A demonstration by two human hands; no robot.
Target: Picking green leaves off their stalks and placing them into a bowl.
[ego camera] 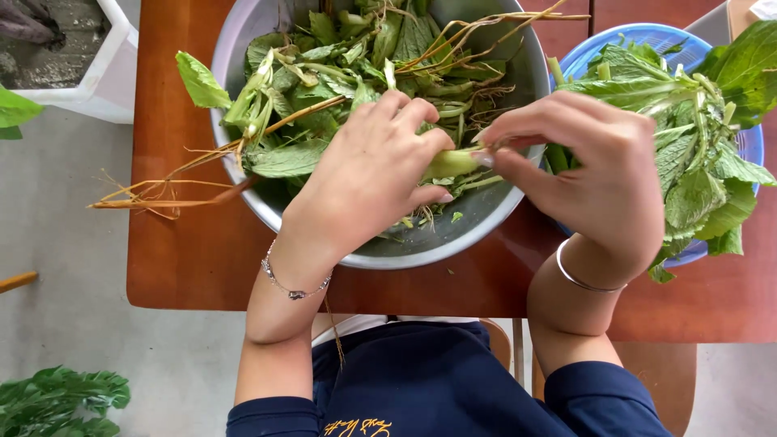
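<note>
Nearest to the camera are the dark blue sleeves of the person, and above them the two wrists: a thin chain bracelet point(293, 285) on the left one and a plain silver bangle point(584, 279) on the right one. The left hand point(368, 174) is closed around a pale green stem point(450, 163), which lies between both hands, just over the near inner side of the metal bowl point(405, 247). The right hand point(595, 166) is also closed, and its fingertips point(486, 158) pinch the end of the same stem. Under the hands is a reddish brown wooden table point(194, 259). Beyond the left hand the bowl holds a heap of leafy greens point(324, 89) with long thin orange-brown roots point(162, 190), some of which hang over the rim to the left of that hand. Behind and beside the right hand stands a blue plastic basket point(647, 36) with a bundle of broad green leaves point(696, 162).
</note>
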